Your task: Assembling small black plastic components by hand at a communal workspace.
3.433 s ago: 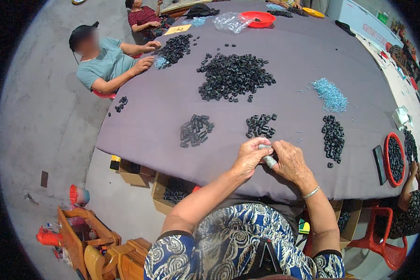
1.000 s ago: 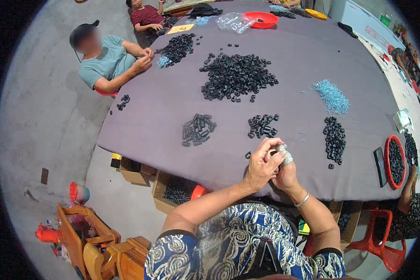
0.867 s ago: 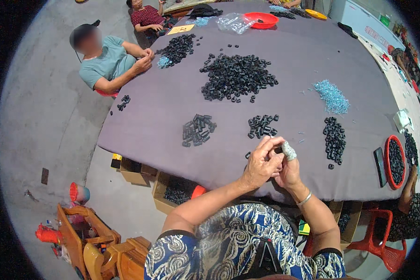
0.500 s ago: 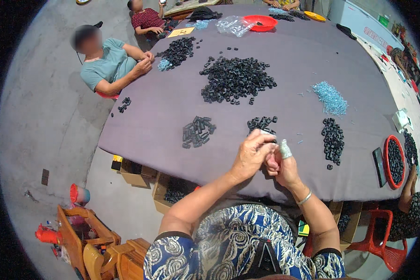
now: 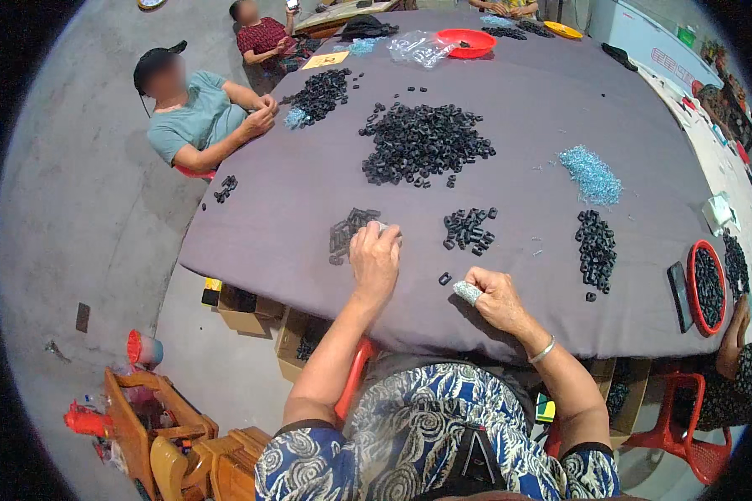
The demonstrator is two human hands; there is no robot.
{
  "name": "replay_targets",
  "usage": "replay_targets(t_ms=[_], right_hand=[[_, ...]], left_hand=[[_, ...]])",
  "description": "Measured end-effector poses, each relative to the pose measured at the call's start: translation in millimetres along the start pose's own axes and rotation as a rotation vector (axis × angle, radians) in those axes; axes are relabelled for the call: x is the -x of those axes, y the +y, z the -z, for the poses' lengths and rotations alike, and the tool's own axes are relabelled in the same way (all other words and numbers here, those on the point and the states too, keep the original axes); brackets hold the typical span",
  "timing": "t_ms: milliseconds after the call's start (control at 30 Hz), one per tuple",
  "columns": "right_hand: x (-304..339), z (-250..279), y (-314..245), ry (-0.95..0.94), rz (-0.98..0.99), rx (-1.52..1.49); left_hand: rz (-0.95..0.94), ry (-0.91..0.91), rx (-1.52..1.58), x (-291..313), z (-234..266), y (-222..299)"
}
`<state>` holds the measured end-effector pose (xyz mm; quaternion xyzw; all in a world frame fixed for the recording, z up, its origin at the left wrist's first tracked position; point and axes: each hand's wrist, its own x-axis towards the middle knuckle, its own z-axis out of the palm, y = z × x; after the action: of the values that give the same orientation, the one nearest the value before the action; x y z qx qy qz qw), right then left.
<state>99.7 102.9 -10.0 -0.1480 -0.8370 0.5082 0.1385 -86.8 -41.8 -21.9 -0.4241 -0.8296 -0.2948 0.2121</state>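
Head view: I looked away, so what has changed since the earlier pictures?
The left hand has moved left, away from the right hand, to a pile of small black pieces; any grip is hidden. The large black pile and blue pile stayed put.

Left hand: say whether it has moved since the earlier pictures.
Yes, leftward: the left hand went from below the near middle black pile to the near left black pile.

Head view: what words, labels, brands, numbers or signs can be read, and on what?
White cabinet, upper right: red markings, too small and skewed to quote reliably.
Yellow sheet, far left of the table: dark marks, too small to read.
Black piece beside the right hand: no lettering visible.
No other text is legible.
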Motion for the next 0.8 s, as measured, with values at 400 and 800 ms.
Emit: replay_targets(t_ms=[400, 800], right_hand=[[-2.1, -3.8, 16.7, 0.144, -0.042, -0.232], [2.7, 6.7, 0.0, 0.022, -0.033, -0.075]], left_hand=[[-0.137, 0.122, 0.117, 10.9, -7.6, 23.8], [0.106, -0.201, 0.579, 9.8, -3.6, 30.6]])
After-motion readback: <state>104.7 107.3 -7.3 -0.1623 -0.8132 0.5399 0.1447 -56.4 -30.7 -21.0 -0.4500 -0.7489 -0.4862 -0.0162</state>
